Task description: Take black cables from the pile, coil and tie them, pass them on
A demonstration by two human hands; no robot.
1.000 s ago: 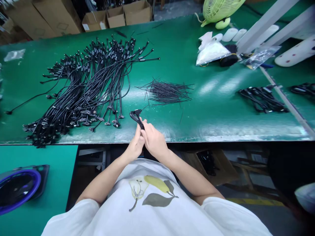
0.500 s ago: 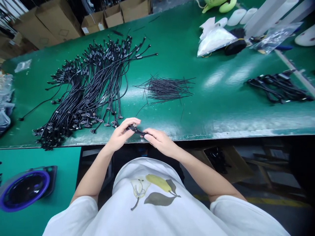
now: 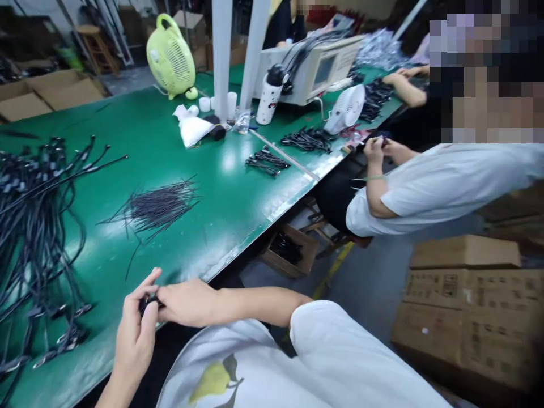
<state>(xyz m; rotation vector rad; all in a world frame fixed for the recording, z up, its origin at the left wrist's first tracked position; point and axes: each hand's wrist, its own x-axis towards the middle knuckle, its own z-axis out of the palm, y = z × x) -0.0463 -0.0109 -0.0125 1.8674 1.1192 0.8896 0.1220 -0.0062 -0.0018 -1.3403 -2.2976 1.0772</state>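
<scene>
Close to the table's front edge, my left hand [image 3: 136, 326] is closed around a black cable [image 3: 149, 304], of which only a small dark part shows between the fingers. My right hand [image 3: 189, 302] meets it there, its fingers pressed together on the same cable and partly hidden by the left hand. Beyond my hands lies a loose heap of thin black ties [image 3: 161, 205]. On the left, a large pile of black cables with connectors [image 3: 40, 238] spreads over the green table [image 3: 225, 226].
Farther back stand a green fan [image 3: 172, 59], a white bag [image 3: 194, 130], a bottle [image 3: 271, 95] and a boxy instrument [image 3: 317, 68]. Bundled cables [image 3: 267, 161] lie at the right. A co-worker's hands [image 3: 380, 148] are beyond them. Cartons [image 3: 459, 306] stand on the floor.
My view has swung to the right, bringing co-workers, the instrument and cartons into sight. My hands have come closer together around the cable, which shows less than before.
</scene>
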